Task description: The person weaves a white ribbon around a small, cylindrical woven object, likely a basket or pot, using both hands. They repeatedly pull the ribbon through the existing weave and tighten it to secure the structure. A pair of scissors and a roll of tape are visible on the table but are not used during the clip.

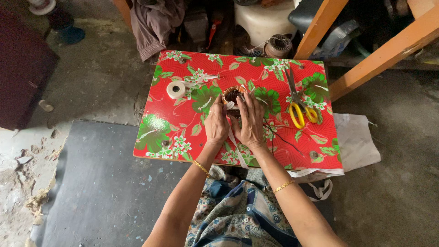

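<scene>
A roll of white tape [175, 89] lies on the left part of the desk [173, 128], which is covered in a red cloth with green and white flowers. Scissors with yellow handles [299, 103] lie on its right part, blades pointing away. Beyond the far edge stand a white bucket [263, 20] and a wire spool [278, 45]. Orange wooden beams [366, 59] slant at upper right. A grey mat [105, 187] covers the concrete floor [402, 192].

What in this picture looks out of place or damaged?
Little stands out. The floor at lower left is cracked and crumbling, and a white sheet pokes out from under the low table. Both hands work at the coil.
</scene>
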